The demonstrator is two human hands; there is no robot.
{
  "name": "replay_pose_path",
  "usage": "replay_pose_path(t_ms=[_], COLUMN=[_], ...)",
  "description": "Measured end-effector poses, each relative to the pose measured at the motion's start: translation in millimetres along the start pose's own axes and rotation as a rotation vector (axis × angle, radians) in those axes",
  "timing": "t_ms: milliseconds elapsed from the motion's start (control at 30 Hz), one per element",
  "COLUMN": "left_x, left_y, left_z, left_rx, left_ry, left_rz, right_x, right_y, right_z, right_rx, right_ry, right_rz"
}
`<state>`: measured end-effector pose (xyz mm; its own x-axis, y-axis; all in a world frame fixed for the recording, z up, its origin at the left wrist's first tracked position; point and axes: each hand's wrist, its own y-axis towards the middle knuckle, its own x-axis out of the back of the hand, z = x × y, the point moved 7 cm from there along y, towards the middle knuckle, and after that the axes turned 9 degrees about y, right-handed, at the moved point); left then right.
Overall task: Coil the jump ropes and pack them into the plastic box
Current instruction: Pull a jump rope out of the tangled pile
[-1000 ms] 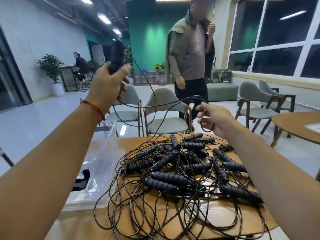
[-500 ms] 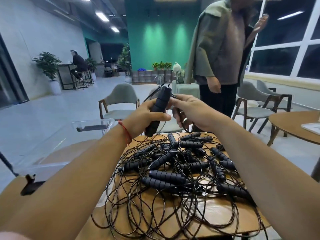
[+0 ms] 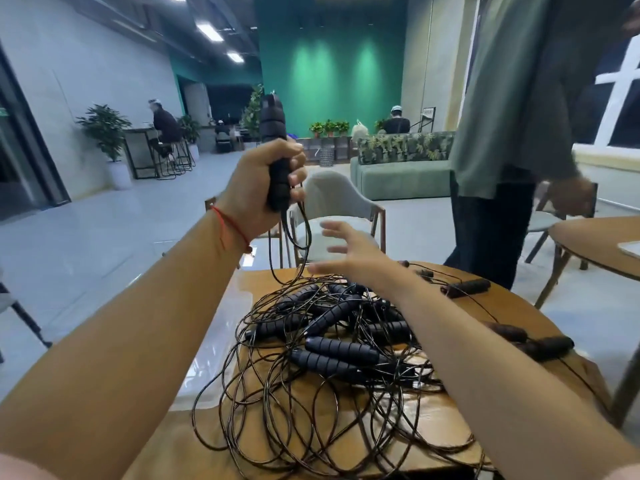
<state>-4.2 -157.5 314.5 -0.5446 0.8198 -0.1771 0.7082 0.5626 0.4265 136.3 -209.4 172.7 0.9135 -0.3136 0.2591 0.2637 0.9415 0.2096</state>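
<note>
My left hand (image 3: 263, 188) grips a black ribbed jump rope handle (image 3: 273, 133) upright, raised above the table's far edge. Its thin black cord (image 3: 304, 237) loops down from the hand into the pile. A tangled pile of jump ropes (image 3: 332, 344) with several black handles covers the round wooden table (image 3: 512, 306). My right hand (image 3: 353, 254) hovers over the far side of the pile with fingers spread, holding nothing. The clear plastic box (image 3: 221, 344) lies at the table's left, partly hidden behind my left forearm.
A person in a green jacket (image 3: 512, 98) stands close behind the table at the right. A grey chair (image 3: 332, 206) is tucked in at the far side. A second wooden table (image 3: 595, 244) stands to the right. Loose handles (image 3: 467, 287) lie near the table's right rim.
My hands have parted. My left hand lifted the handle higher and upright. My right hand let go of the cord and dropped toward the pile with fingers spread. The standing person moved right.
</note>
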Motion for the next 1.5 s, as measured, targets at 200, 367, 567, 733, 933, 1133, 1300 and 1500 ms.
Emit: replay_pose_path(t_ms=[200,367,567,733,933,1133,1300,1500], left_x=[9,19,35,50,67,104,115,103], left_y=[-13,-27,-36,-40,-41,-30,-23,-24], left_z=[-26,-29,-34,-30,-12,12,38,77], left_rx=[-0.080,-0.082,-0.080,-0.065,-0.045,-0.056,0.080,0.349], left_ry=[0.035,0.096,0.125,0.104,0.136,0.680,1.066,0.801], left_rz=[0.082,0.181,0.209,0.232,0.202,-0.270,-0.345,-0.103], right_x=[-26,-68,-113,-137,-130,-74,-33,-11], right_y=[53,95,149,143,141,146,145,126], right_z=[-65,-90,-136,-127,-94,-9,71,122], right_rx=[-0.182,-0.274,-0.352,-0.437,-0.387,-0.210,-0.128,0.045], right_ry=[0.056,0.146,0.161,0.217,0.132,0.473,0.777,0.893], right_rz=[-0.215,-0.120,0.046,0.042,-0.021,-0.180,-0.228,-0.165])
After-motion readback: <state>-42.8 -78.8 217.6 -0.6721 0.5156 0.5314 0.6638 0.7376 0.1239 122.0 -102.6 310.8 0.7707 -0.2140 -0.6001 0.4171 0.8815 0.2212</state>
